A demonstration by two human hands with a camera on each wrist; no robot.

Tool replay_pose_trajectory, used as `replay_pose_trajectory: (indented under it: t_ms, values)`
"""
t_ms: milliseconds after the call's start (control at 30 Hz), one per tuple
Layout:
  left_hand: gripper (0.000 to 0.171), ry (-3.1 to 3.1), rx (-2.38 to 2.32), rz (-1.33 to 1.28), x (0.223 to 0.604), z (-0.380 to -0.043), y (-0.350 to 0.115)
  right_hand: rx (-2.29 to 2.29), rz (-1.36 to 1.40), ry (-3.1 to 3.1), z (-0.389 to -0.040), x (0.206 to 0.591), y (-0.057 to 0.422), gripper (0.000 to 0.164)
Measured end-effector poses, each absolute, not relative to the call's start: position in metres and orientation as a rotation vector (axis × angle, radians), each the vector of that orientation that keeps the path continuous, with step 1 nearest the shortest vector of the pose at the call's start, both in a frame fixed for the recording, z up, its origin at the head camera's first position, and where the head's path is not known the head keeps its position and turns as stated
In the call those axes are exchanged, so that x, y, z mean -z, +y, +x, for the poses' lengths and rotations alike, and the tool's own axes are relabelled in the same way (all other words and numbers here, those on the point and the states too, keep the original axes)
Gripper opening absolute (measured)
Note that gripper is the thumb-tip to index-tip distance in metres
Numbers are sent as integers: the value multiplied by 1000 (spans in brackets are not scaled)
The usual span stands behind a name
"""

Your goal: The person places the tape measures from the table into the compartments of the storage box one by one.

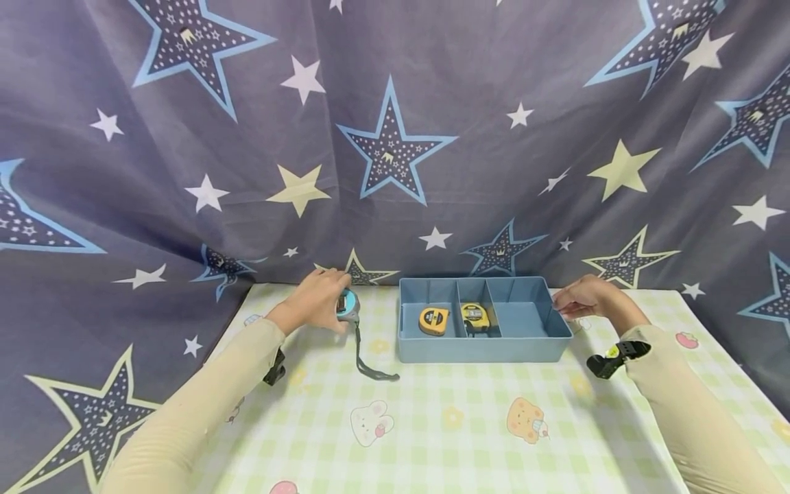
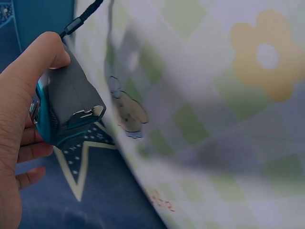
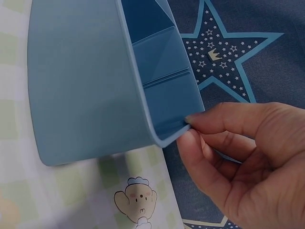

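My left hand (image 1: 320, 298) grips a teal and grey tape measure (image 1: 348, 304) left of the bin, over the table. Its black wrist strap (image 1: 364, 363) trails down toward the cloth. In the left wrist view the thumb presses the grey side of the tape measure (image 2: 74, 90), and its metal end hook shows. A blue divided bin (image 1: 484, 349) stands near the back edge. My right hand (image 1: 586, 300) pinches the rim of its right end between thumb and finger, as the right wrist view shows. One yellow tape measure (image 1: 434, 321) lies in the left compartment, another yellow tape measure (image 1: 474, 317) in the middle one.
A green-checked tablecloth (image 1: 432, 439) with cartoon prints covers the table. Behind it hangs a dark curtain (image 1: 481, 171) with stars, close to the bin's back. Two dividers split the bin; its right compartment (image 1: 524, 320) shows a bare floor.
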State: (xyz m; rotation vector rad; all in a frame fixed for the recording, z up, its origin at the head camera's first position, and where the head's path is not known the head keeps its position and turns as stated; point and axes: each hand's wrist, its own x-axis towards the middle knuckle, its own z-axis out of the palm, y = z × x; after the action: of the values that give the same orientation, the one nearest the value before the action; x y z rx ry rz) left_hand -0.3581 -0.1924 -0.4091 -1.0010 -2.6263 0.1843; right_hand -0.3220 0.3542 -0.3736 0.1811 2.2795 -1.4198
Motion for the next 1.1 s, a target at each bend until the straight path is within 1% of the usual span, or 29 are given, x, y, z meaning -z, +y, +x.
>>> replay_pose_trajectory:
  t_ms: [100, 367, 533, 733, 900, 1100]
  values:
    - [76, -2606, -205, -1018, 403, -356, -189, 1415, 168, 2278, -322, 373, 354, 29]
    - [80, -2546, -228, -1043, 374, -350, -184, 1408, 175, 2287, -325, 377, 347, 41]
    - [82, -2525, -270, -1074, 357, -351, -176, 1401, 189, 2288, -320, 382, 350, 38]
    - [78, -2435, -270, -1148, 341, -349, -162, 1410, 172, 2287, -315, 383, 358, 39]
    - [78, -2363, -275, -1187, 328, -346, -153, 1410, 162, 2296, -316, 381, 359, 41]
    - [78, -2352, -330, -1207, 306, -341, -142, 1363, 178, 2337, -322, 377, 351, 41]
